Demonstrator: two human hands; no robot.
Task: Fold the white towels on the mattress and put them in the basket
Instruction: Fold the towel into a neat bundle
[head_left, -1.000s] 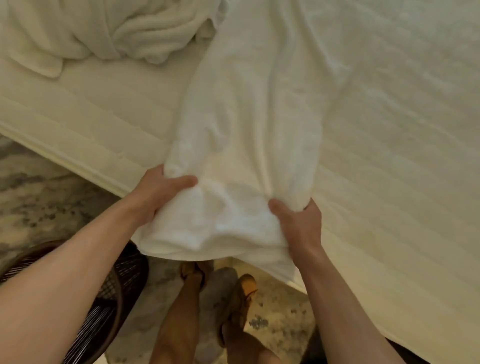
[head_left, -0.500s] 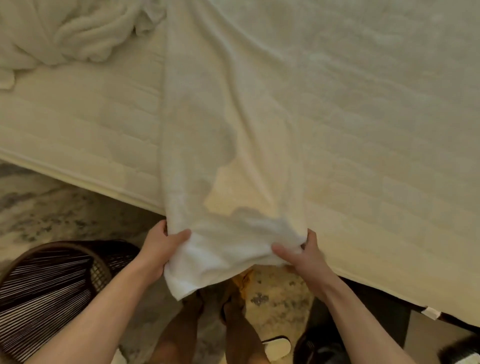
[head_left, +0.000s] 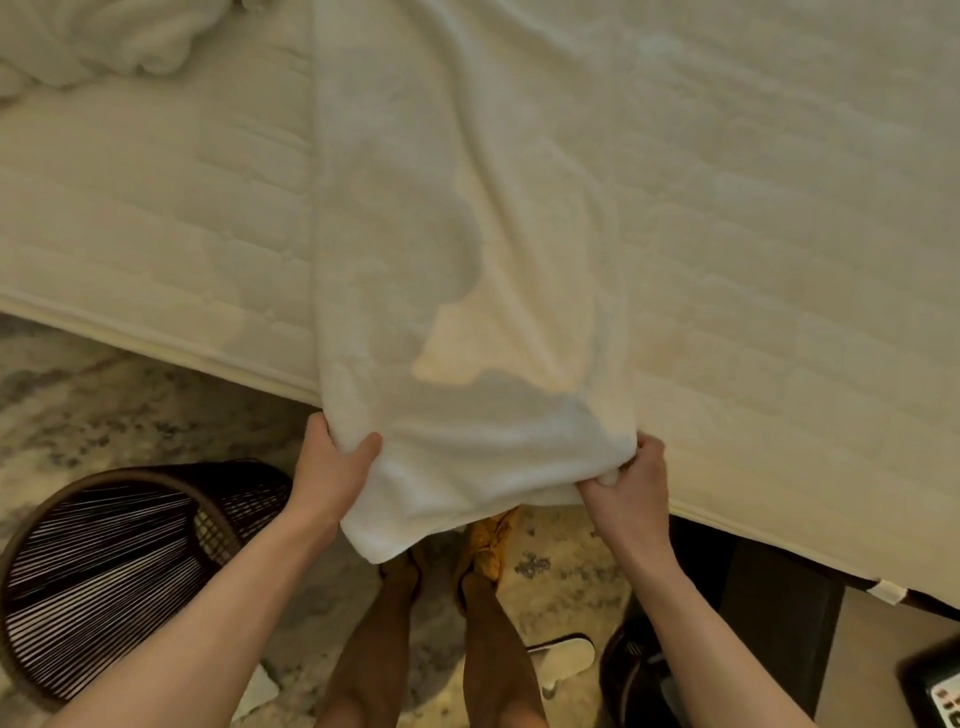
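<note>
- Compared with a second ago, the white towel (head_left: 457, 260) is drawn further off the near edge of the mattress (head_left: 156, 234), so its hem now hangs over the floor (head_left: 104, 395) instead of lying bunched on the bed
- Head view: the left hand (head_left: 332, 467) grips the towel's near left corner, thumb on top and fingers underneath
- The right hand (head_left: 631, 488) clenches the near right corner, with cloth bunched inside its curled fingers
- The towel is stretched between the hands and runs lengthwise away across the mattress in long creases
- A heap of other towels (head_left: 93, 41) lies at the far left of the mattress, apart from the held one
- A dark woven basket (head_left: 104, 561) stands on the floor just beside the left forearm
- A white slipper (head_left: 563, 654) lies on the floor near the person's feet
</note>
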